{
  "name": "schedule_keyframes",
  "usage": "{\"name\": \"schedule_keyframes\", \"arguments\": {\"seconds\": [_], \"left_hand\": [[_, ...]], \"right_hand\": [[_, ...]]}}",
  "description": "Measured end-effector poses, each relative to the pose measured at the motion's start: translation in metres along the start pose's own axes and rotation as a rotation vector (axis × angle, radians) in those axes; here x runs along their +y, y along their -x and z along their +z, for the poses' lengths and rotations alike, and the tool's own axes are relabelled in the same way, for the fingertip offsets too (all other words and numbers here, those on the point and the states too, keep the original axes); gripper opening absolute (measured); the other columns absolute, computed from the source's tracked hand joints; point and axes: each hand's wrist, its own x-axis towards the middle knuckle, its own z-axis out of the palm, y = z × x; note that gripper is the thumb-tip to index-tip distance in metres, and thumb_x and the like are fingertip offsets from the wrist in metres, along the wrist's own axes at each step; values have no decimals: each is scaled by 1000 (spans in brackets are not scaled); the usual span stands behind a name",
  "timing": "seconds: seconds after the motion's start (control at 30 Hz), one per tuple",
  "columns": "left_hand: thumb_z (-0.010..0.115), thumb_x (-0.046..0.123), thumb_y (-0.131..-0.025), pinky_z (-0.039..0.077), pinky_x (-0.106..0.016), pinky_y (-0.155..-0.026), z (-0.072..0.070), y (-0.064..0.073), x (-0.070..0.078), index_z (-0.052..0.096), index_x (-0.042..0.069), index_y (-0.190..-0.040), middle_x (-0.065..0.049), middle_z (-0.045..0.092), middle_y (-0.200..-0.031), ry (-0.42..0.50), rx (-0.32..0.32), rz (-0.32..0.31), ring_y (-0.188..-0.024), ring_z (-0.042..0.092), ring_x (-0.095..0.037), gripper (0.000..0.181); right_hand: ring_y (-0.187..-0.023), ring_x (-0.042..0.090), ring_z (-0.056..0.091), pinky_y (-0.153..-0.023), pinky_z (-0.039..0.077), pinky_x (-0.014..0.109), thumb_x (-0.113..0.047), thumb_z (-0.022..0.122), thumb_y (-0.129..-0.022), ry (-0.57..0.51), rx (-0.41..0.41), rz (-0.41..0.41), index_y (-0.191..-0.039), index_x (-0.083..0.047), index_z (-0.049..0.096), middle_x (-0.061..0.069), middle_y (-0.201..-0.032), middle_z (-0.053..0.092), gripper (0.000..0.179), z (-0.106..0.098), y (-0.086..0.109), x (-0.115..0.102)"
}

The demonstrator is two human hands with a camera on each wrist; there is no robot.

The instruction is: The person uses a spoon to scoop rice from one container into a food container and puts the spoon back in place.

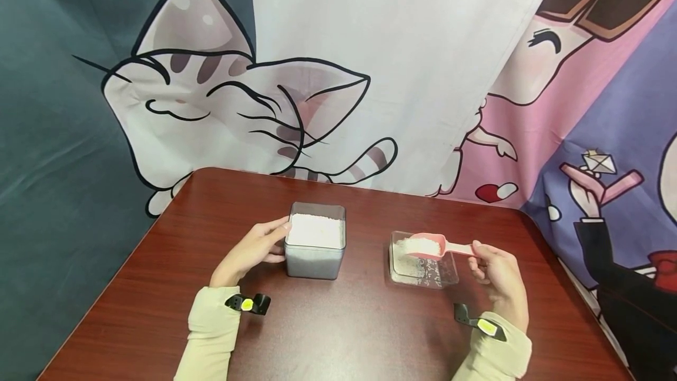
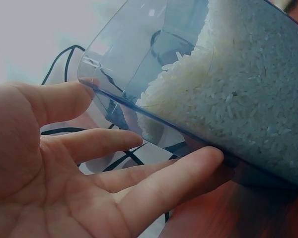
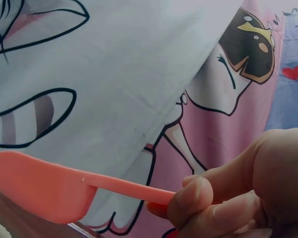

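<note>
A clear square-topped container (image 1: 315, 260) full of white rice (image 2: 258, 94) stands on the table. My left hand (image 1: 256, 251) is at its left side, fingers extended and fingertips at the wall, as the left wrist view shows. On the right, my right hand (image 1: 497, 272) pinches the handle of a pink scoop (image 3: 39, 186) between thumb and fingers. White rice fills the scoop's bowl, which is over a smaller clear box (image 1: 449, 272). Rice lies inside that box too, partly hidden under the scoop.
The dark red-brown wooden table (image 1: 338, 322) has a rounded far edge. Behind it hangs a printed cloth (image 1: 412, 75) with cartoon figures. Each wrist bears a black strap-on camera mount over a pale sleeve (image 1: 211, 334).
</note>
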Motion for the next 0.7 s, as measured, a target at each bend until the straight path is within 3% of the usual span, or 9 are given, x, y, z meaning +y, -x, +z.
{"name": "schedule_keyframes", "arguments": {"seconds": [0.2, 0.27, 0.43, 0.7], "left_hand": [[47, 36, -95, 54, -41, -77, 0, -1, 0, 33, 7, -142, -24, 49, -127, 4, -2, -4, -89, 64, -27, 57], [48, 37, -95, 54, -41, -78, 0, -1, 0, 33, 7, -142, -24, 48, -128, 1, 0, -3, -89, 63, -27, 58], [47, 38, -95, 54, -41, -78, 0, 0, 1, 33, 6, -142, -24, 47, -129, -7, 0, 0, -91, 63, -27, 58], [47, 37, -95, 53, -41, -78, 0, 0, 1, 33, 7, -142, -24, 48, -129, -8, -1, -2, -90, 63, -27, 58]], "right_hand": [[-41, 6, 40, -37, 24, 21, -20, 51, -94, 189, 116, 32, -70, -12, 63, -3, -50, 52, 28, 5, 2, -4], [-41, 6, 40, -36, 27, 20, -20, 51, -94, 236, 130, 23, -70, -11, 63, -3, -50, 52, 28, 6, 2, -5], [-40, 8, 38, -35, 23, 26, -20, 51, -95, 293, 139, -10, -71, -8, 62, -1, -49, 51, 29, 9, 4, -8], [-43, 9, 41, -38, 34, 24, -24, 52, -94, 464, 177, -59, -75, -4, 60, -1, -50, 51, 29, 18, 11, -17]]}}
